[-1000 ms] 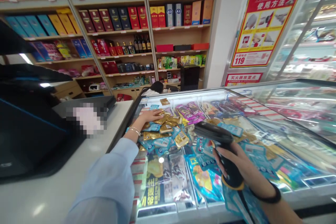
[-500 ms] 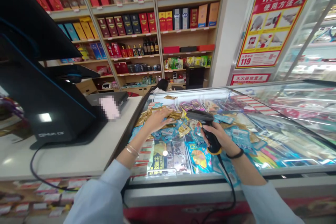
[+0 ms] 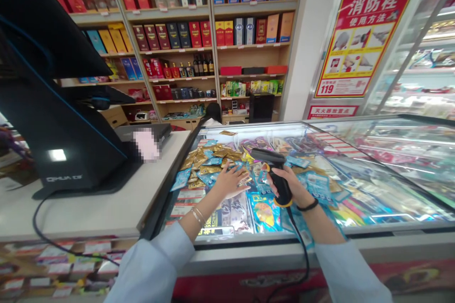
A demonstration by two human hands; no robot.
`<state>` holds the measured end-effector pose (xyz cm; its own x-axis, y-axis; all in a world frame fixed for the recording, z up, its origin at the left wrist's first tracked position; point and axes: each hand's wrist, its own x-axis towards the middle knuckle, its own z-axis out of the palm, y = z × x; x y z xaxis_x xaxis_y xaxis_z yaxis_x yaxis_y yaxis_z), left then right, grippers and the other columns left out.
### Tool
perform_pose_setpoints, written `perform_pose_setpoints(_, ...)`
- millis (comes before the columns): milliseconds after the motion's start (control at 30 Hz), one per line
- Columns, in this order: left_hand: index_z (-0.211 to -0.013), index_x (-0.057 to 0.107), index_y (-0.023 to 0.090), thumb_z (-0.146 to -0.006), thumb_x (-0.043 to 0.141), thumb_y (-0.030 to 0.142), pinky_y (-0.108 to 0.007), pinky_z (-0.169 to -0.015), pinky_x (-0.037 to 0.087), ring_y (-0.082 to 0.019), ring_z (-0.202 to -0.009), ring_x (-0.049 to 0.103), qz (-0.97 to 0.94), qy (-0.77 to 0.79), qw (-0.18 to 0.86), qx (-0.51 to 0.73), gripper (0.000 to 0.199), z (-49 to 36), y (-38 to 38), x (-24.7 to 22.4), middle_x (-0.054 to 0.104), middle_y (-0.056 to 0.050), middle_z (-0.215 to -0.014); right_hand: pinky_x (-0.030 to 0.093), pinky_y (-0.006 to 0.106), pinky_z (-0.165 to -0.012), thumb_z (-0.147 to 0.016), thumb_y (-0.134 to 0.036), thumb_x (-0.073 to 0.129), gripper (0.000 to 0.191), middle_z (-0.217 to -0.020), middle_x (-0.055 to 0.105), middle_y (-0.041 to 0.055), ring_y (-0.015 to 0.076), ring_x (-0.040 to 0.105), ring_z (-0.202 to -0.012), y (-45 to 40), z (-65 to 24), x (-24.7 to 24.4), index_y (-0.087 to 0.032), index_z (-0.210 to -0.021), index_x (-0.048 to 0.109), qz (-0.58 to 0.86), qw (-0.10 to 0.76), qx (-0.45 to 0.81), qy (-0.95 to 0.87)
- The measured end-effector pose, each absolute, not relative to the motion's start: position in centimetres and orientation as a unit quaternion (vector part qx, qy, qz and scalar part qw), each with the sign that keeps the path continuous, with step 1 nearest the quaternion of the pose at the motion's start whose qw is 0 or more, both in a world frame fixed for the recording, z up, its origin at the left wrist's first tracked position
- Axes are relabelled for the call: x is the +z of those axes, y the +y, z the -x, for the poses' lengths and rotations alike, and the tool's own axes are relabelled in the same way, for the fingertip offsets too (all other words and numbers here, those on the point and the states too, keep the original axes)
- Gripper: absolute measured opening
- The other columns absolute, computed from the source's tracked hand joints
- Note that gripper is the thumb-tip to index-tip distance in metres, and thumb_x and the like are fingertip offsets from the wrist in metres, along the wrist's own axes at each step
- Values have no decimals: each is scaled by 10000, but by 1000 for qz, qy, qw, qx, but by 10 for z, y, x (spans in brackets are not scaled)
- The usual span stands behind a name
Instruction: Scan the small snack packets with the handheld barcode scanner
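Bottom of frame: two forearms in pale blue sleeves reach in, bracelets on the left wrist, a dark band on the right. A black cable (image 3: 303, 246) drops from the scanner's handle across the front of the glass-topped freezer (image 3: 227, 259).

Lower left: white counter (image 3: 142, 206) beside the freezer, carrying a black monitor stand (image 3: 67, 137).

Center: left hand (image 3: 231, 183) wide, fingers spread, at the near edge of a heap of gold and blue packets (image 3: 209, 157); whether it touches them, cannot tell. Right of it, right hand (image 3: 294, 188) wrapped around the handle of a black-and-yellow barcode scanner (image 3: 283, 188), the scanner's head pointing to the left of the frame. Blue packets (image 3: 318, 183) lie on the glass right of the scanner, some gold among them. More goods show through the glass, contents blurred.

Farther up the glass, near its back edge: one gold packet (image 3: 228, 133), apart from the heap. Just beyond that edge, a person (image 3: 212, 113), dark hair visible.

Background: wooden shelves (image 3: 181, 50) of boxes and bottles, upper left to top center; red-and-yellow poster (image 3: 366, 40) at upper right.
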<state>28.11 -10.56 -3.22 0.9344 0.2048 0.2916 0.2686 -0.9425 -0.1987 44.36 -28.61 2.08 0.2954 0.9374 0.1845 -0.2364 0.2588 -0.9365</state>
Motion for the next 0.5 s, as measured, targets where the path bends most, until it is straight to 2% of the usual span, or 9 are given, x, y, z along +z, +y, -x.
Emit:
perform_pose_setpoints(67,-1412,528,321,-962,292,640,-509,-1229,95,-248,-1403,436,976,-146,107,-121,600,-284,-110,-31,522,-28,-1484,415,194,-290,-723,-450,732,321,-564,587,-30,92,489,-352,-288,-444,24,-173,-814,597,427,687,423,-407)
perform_pose_setpoints(133,-1458,480,199,-918,322,701,-505,-1230,84,-286,-1464,334,979,-151,92,-98,754,-292,-123,-34,457,-125,-1523,421,196,-293,-718,-457,734,325,-567,594,-28,93,495,-348,-292,-444,27,-177,-799,588,429,694,413,-404)
perform_pose_setpoints(200,-1528,331,79,-817,403,798,-499,-1226,101,-330,-1505,218,986,-134,65,-77,1014,-306,-142,-41,328,-224,-1571,424,196,-300,-731,-456,725,318,-576,599,-27,94,501,-352,-298,-445,32,-179,-804,587,430,697,406,-405)
perform_pose_setpoints(267,-1568,161,44,-715,471,858,-519,-1214,127,-379,-1512,148,990,-121,32,-59,1220,-323,-162,-48,193,-270,-1601,425,195,-304,-748,-455,715,309,-572,590,-31,93,496,-353,-306,-447,36,-179,-821,597,427,695,405,-412)
perform_pose_setpoints(367,-1580,76,62,-737,491,817,-584,-1193,118,-428,-1506,100,988,-150,7,-33,1206,-351,-186,-54,107,-279,-1614,430,200,-311,-770,-450,701,296,-555,575,-33,93,488,-352,-317,-451,39,-177,-822,601,425,695,401,-419)
perform_pose_setpoints(500,-1572,113,35,-838,504,629,-630,-1189,62,-438,-1502,104,979,-205,12,-6,1022,-384,-205,-47,170,-289,-1599,424,204,-303,-772,-448,696,292,-568,582,-20,96,493,-352,-326,-459,37,-175,-801,596,432,698,391,-417)
